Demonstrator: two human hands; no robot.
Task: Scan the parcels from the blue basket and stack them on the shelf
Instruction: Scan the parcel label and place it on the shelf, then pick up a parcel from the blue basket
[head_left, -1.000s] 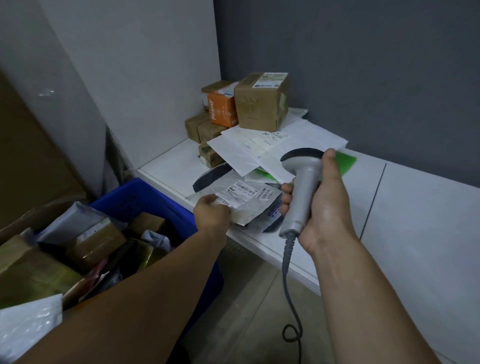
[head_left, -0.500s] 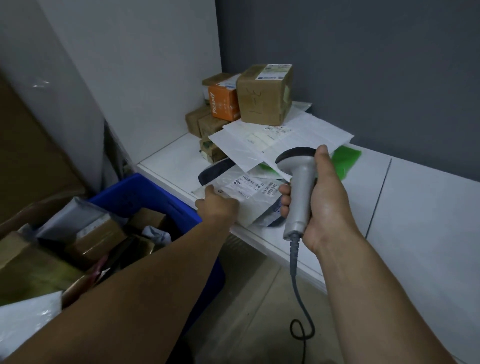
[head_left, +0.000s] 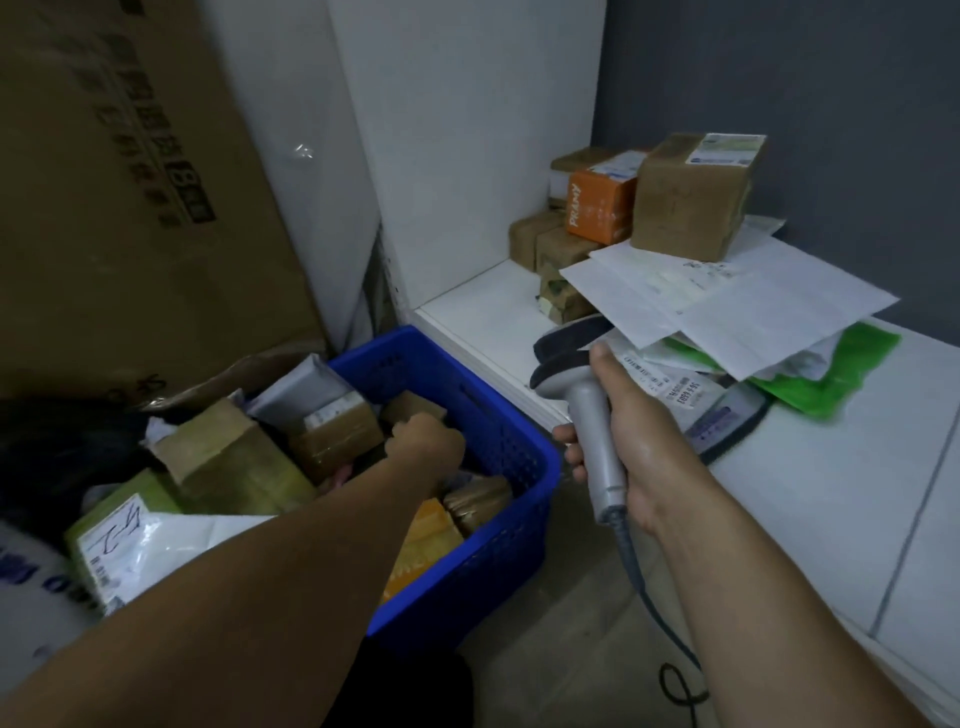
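Note:
The blue basket (head_left: 511, 540) stands on the floor beside the white shelf (head_left: 475, 317), filled with several parcels, among them a taped brown box (head_left: 332, 428) and an orange packet (head_left: 426, 535). My left hand (head_left: 428, 441) reaches down into the basket among the parcels; its fingers are hidden behind the wrist. My right hand (head_left: 641, 447) grips the grey barcode scanner (head_left: 584, 402) at the shelf's front edge. The labelled grey mailer (head_left: 675, 387) lies flat on the shelf just behind the scanner.
On the shelf's back corner stand a brown box (head_left: 691, 200), an orange box (head_left: 597, 208) and smaller brown parcels, with white envelopes (head_left: 753, 304) and a green bag (head_left: 841, 376) spread in front. A big cardboard carton (head_left: 130, 182) leans at the left. The scanner cable (head_left: 675, 686) trails to the floor.
My left hand has let go of the labelled mailer, left it on the shelf and moved down left into the basket. The view has swung left; the right hand still holds the scanner.

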